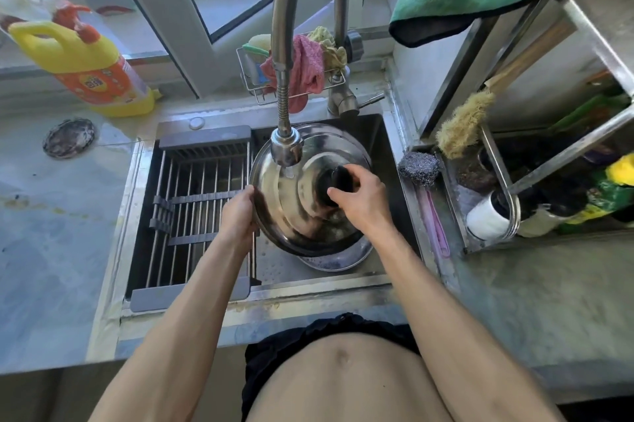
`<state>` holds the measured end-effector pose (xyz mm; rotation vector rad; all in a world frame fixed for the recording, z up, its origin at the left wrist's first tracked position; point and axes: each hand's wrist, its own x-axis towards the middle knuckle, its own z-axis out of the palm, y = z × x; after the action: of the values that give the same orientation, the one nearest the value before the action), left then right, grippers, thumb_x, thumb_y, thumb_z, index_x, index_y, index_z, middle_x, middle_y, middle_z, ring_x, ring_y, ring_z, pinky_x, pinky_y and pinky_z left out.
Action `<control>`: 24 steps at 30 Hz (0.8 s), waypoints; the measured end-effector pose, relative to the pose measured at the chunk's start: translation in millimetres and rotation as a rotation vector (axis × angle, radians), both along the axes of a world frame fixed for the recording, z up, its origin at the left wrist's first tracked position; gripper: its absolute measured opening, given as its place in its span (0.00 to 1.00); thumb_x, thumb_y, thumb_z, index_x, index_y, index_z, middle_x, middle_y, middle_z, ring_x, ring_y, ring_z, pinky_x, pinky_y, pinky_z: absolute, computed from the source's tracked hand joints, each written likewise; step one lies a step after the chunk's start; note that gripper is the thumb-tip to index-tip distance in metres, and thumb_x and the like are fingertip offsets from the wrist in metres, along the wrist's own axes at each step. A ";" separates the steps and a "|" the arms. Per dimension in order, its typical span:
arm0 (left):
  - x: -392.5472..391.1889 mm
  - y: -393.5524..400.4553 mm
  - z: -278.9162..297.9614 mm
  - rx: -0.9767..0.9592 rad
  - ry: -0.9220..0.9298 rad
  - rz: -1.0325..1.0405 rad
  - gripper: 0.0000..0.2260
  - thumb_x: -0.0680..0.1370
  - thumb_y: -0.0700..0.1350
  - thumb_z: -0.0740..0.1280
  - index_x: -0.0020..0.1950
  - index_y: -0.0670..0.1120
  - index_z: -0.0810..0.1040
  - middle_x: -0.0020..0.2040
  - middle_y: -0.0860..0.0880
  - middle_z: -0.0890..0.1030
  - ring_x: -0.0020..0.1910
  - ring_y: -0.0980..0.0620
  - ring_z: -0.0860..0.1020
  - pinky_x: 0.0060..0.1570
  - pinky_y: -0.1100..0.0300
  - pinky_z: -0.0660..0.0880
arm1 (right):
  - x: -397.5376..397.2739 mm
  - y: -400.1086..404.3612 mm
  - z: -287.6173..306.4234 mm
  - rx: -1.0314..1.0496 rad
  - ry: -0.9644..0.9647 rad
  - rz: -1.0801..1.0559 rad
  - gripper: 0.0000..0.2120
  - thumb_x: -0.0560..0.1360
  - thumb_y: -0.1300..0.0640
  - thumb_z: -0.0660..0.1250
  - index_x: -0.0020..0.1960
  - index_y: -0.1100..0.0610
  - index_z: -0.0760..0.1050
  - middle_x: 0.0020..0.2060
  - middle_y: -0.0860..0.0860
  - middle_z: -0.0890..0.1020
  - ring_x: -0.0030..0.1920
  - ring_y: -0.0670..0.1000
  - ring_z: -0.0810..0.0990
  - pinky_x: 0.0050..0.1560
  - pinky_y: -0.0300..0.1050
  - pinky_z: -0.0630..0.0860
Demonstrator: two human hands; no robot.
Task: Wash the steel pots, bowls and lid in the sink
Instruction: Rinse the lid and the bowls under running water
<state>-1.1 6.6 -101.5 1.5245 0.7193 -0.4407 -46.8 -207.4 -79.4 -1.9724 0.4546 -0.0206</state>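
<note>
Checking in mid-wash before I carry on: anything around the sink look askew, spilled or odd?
Little stands out. The yellow detergent bottle appears to lean against the window frame, though the wide lens may exaggerate it. The steel lid is tilted under the tap, but both hands hold it. Yellowish stains mark the left counter.

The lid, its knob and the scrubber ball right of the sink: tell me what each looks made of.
The lid looks like polished steel: it mirrors the faucet and window light. Its knob, gripped by the right hand, is matte black, probably plastic. The scrubber ball looks like coiled steel wool: grey, wiry, glinting. The left hand holds the lid's rim.
</note>
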 end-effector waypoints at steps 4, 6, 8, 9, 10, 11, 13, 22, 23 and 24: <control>4.5 -5.3 4.8 0.034 -0.016 -0.045 0.13 0.85 0.48 0.59 0.44 0.47 0.77 0.37 0.49 0.80 0.36 0.52 0.77 0.38 0.56 0.71 | -4.2 1.5 1.2 -0.042 -0.025 0.097 0.22 0.68 0.63 0.74 0.62 0.55 0.79 0.53 0.51 0.80 0.55 0.49 0.79 0.58 0.37 0.73; 2.8 -5.9 6.5 0.042 -0.014 -0.035 0.12 0.84 0.48 0.59 0.44 0.48 0.77 0.39 0.47 0.79 0.37 0.50 0.77 0.39 0.54 0.71 | -5.8 2.2 1.1 -0.075 -0.036 0.136 0.22 0.67 0.66 0.72 0.61 0.55 0.80 0.52 0.50 0.79 0.55 0.50 0.78 0.58 0.36 0.72; -0.6 -6.3 7.5 0.043 0.004 -0.016 0.11 0.84 0.48 0.59 0.44 0.48 0.76 0.42 0.45 0.79 0.41 0.48 0.77 0.44 0.52 0.71 | -6.8 2.5 1.0 -0.092 -0.040 0.156 0.23 0.66 0.68 0.70 0.60 0.55 0.80 0.52 0.49 0.77 0.56 0.49 0.77 0.57 0.32 0.69; -2.4 -6.7 6.1 0.038 0.013 -0.001 0.10 0.84 0.48 0.60 0.45 0.48 0.76 0.44 0.45 0.79 0.43 0.47 0.76 0.46 0.51 0.71 | -7.2 2.1 0.8 -0.088 -0.044 0.158 0.24 0.66 0.68 0.70 0.61 0.55 0.80 0.53 0.49 0.78 0.56 0.49 0.77 0.57 0.31 0.68; -4.6 -7.7 5.6 0.027 0.020 0.011 0.10 0.84 0.48 0.60 0.45 0.48 0.76 0.44 0.45 0.79 0.44 0.47 0.77 0.47 0.52 0.72 | -7.1 1.9 0.5 -0.081 -0.051 0.157 0.24 0.66 0.69 0.69 0.61 0.56 0.80 0.54 0.50 0.78 0.57 0.49 0.77 0.58 0.30 0.67; -7.0 -9.1 4.5 0.013 0.030 0.017 0.10 0.84 0.47 0.60 0.45 0.48 0.76 0.43 0.45 0.80 0.42 0.48 0.78 0.45 0.54 0.74 | -7.3 2.0 1.1 -0.073 -0.058 0.156 0.24 0.66 0.68 0.70 0.61 0.56 0.80 0.55 0.51 0.79 0.58 0.49 0.77 0.58 0.29 0.67; -12.0 -12.2 -0.7 -0.029 0.061 0.021 0.10 0.84 0.46 0.60 0.45 0.48 0.77 0.36 0.49 0.82 0.32 0.52 0.80 0.37 0.59 0.75 | -7.1 3.4 1.7 -0.047 -0.058 0.145 0.22 0.68 0.65 0.73 0.62 0.56 0.80 0.56 0.49 0.79 0.58 0.48 0.77 0.57 0.29 0.67; -43.7 -20.8 -7.2 -0.105 0.158 0.060 0.17 0.87 0.45 0.54 0.39 0.48 0.70 0.19 0.54 0.71 0.16 0.59 0.69 0.18 0.70 0.66 | 1.8 12.5 -0.6 0.001 -0.072 0.091 0.21 0.70 0.59 0.75 0.63 0.55 0.78 0.57 0.48 0.80 0.56 0.44 0.76 0.56 0.30 0.67; -46.0 -22.5 -4.5 -0.105 0.158 0.049 0.18 0.88 0.44 0.53 0.38 0.48 0.69 0.18 0.54 0.70 0.15 0.59 0.68 0.17 0.70 0.64 | 2.2 13.4 -0.3 0.004 -0.064 0.097 0.21 0.71 0.59 0.75 0.63 0.54 0.78 0.57 0.48 0.80 0.56 0.44 0.76 0.56 0.31 0.68; -48.1 -23.5 -2.8 -0.118 0.161 0.051 0.18 0.87 0.44 0.53 0.38 0.48 0.70 0.18 0.53 0.70 0.15 0.59 0.69 0.18 0.70 0.65 | 2.4 14.4 -0.8 0.013 -0.058 0.104 0.21 0.71 0.59 0.74 0.63 0.54 0.77 0.57 0.49 0.80 0.56 0.44 0.76 0.56 0.32 0.68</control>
<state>-49.2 -16.9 -104.3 1.3674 0.8411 -0.5628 -44.5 -193.0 -80.2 -1.9752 0.3133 -0.0086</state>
